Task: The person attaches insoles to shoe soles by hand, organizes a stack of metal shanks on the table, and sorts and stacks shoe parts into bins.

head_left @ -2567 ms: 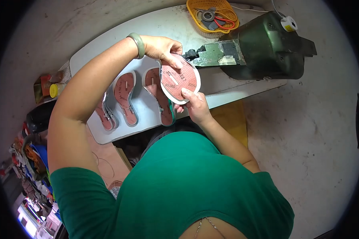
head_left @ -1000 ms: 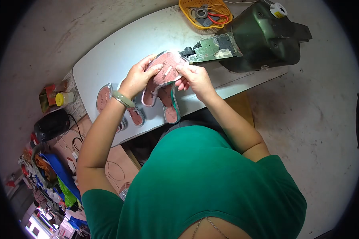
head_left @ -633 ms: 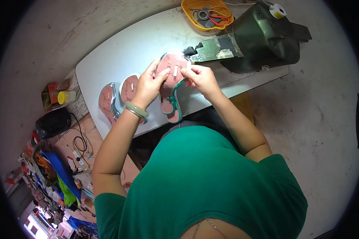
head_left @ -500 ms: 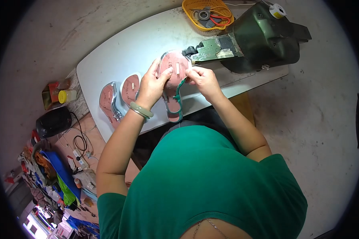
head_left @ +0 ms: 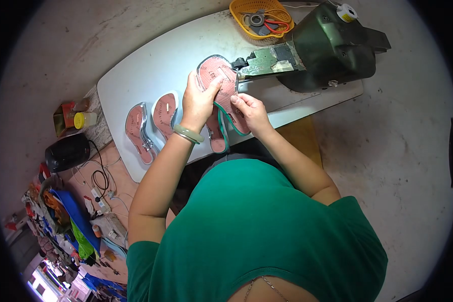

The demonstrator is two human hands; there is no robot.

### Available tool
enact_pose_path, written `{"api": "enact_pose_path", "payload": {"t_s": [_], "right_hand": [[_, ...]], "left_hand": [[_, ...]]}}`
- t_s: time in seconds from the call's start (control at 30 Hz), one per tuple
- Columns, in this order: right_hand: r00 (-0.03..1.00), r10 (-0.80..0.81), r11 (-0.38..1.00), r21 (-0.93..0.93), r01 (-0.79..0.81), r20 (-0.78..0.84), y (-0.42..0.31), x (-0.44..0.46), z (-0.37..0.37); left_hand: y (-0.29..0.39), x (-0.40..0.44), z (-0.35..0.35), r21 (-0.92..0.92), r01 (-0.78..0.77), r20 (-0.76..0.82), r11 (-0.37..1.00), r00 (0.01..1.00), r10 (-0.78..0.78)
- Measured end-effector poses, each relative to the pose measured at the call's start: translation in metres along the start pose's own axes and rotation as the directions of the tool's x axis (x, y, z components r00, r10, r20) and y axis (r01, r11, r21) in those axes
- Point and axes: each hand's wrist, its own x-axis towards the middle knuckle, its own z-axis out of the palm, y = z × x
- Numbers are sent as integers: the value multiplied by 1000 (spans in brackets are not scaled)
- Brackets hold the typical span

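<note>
Over table [head_left: 151, 70] — two hands [head_left: 199, 103], one held insole [head_left: 228, 87]

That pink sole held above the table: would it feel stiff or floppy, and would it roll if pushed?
The pink sole is probably fairly stiff: its broad end juts past the left hand without visible sagging. It is likely light for its size, since it looks thin. Its flat, elongated outline suggests it would slide rather than roll.

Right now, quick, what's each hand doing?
Left hand: closed, holding the wide part of a pink sole.
Right hand: closed, gripping the same sole by its edge.
</note>
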Motion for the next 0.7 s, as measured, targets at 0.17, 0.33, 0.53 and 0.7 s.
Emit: {"api": "enact_pose_path", "payload": {"t_s": [0.17, 0.33, 0.53, 0.7], "right_hand": [[999, 36, 999, 31, -37, 34, -6, 9, -6], [990, 127, 989, 69, -131, 65, -30, 15, -6], [963, 213, 977, -53, -207, 167, -43, 14, 12], [965, 51, 984, -176, -6, 255, -55, -11, 42]], "left_hand": [[-1, 5, 5, 70, 16, -117, 997, 993, -8], [-9, 19, 4, 150, 115, -149, 982, 984, -93], [-3, 28, -43, -173, 490, 329, 854, 846, -419], [38, -29, -57, -607, 306, 202, 733, 952, -230]]}}
